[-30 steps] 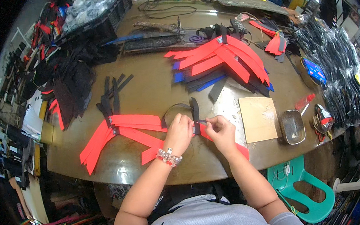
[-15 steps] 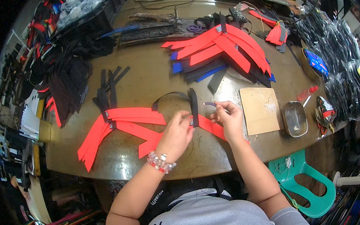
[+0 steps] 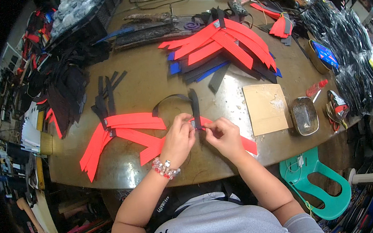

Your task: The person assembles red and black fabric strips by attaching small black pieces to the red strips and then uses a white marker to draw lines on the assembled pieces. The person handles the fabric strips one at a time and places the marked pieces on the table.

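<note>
In front of me a red strap (image 3: 248, 145) lies on the table, with an upright black strap (image 3: 195, 104) crossing it and a small pale label near the crossing. My left hand (image 3: 178, 139), a beaded bracelet (image 3: 165, 168) at its wrist, is closed on the red strap just left of the crossing. From the other side my right hand (image 3: 225, 138) pinches at the base of the black strap. A thin dark strip (image 3: 202, 129) shows in part between both hands; fingertips hide the rest. To the left lies a bundle of red straps (image 3: 126, 121) with black ends.
Farther back sits a pile of red, black and blue straps (image 3: 220, 46). At right are a tan board (image 3: 265, 109), a metal dish (image 3: 304, 116), a red bottle (image 3: 316, 87) and plastic-wrapped stacks (image 3: 347, 56). A green chair (image 3: 333, 196) stands beyond the table's near edge.
My right hand has moved left and down from beside the crossing, bringing the thin dark strip to the base of the black strap. My left hand stays close to the crossing.
</note>
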`<action>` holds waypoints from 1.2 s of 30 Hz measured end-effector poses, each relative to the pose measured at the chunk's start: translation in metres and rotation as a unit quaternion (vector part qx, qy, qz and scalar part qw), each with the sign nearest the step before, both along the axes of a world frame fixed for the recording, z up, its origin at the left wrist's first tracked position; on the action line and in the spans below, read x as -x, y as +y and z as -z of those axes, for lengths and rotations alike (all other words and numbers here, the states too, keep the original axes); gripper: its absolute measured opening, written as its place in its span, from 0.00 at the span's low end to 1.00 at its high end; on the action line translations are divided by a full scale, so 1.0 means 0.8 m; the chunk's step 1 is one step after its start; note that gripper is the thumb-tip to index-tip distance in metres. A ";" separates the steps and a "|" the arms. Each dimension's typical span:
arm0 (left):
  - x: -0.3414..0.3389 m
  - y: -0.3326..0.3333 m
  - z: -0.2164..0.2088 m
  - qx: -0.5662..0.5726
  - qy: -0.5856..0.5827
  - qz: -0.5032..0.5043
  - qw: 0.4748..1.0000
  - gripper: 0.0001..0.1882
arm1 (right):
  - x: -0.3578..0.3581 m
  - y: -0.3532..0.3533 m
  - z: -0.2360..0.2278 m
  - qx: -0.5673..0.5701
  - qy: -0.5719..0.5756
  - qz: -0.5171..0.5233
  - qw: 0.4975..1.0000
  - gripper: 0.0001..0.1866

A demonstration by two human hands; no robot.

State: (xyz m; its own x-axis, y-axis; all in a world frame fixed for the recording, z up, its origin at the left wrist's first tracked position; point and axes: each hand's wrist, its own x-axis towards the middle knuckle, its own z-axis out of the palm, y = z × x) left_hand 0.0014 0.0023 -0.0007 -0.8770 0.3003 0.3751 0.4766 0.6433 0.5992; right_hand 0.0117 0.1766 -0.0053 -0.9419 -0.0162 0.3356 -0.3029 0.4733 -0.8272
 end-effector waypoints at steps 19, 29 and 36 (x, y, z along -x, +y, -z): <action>0.057 0.011 -0.031 0.191 -0.015 0.218 0.957 0.20 | -0.128 0.419 -0.020 0.165 -0.136 0.388 0.897 0.11; 0.091 -0.023 -0.100 -0.053 -0.013 0.319 0.946 0.05 | -0.094 0.307 -0.100 0.280 0.072 0.306 0.907 0.08; 0.099 -0.044 -0.033 0.108 -0.102 0.412 0.899 0.10 | -0.037 0.052 -0.028 0.285 -0.108 0.112 0.946 0.06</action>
State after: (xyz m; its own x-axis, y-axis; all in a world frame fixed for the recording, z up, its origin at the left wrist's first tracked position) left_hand -0.0780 -0.0325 0.0258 -0.3678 0.9258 0.0873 0.7387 0.2339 0.6321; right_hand 0.0416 0.2179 0.0172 -0.9477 0.3179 0.0289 -0.0426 -0.0363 -0.9984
